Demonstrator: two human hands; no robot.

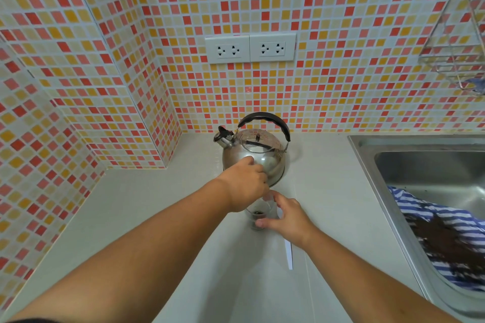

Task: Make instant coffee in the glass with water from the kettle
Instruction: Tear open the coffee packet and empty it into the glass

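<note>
1. Counter (pixel 147 217): the sink (pixel 367 149) is cut off at right.
2. Kettle (pixel 258 155) stands by the wall.
3. Left hand (pixel 245 186) hovers over the glass; whether it grips anything, I cannot tell.
4. Right hand (pixel 287 217) clasps the glass (pixel 258 214), dark grounds inside, rim half hidden.

Striped cloth (pixel 446 241) in sink (pixel 367 155); wall sockets (pixel 250 48); wire rack (pixel 456 42).

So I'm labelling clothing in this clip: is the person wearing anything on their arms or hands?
No. The left hand and right hand are bare, with no gloves, rings, watch or bracelets visible. Both forearms are uncovered up to the frame's bottom edge; no sleeve shows. Only a dark sliver at the bottom-left corner might be clothing, too little to tell.
</note>
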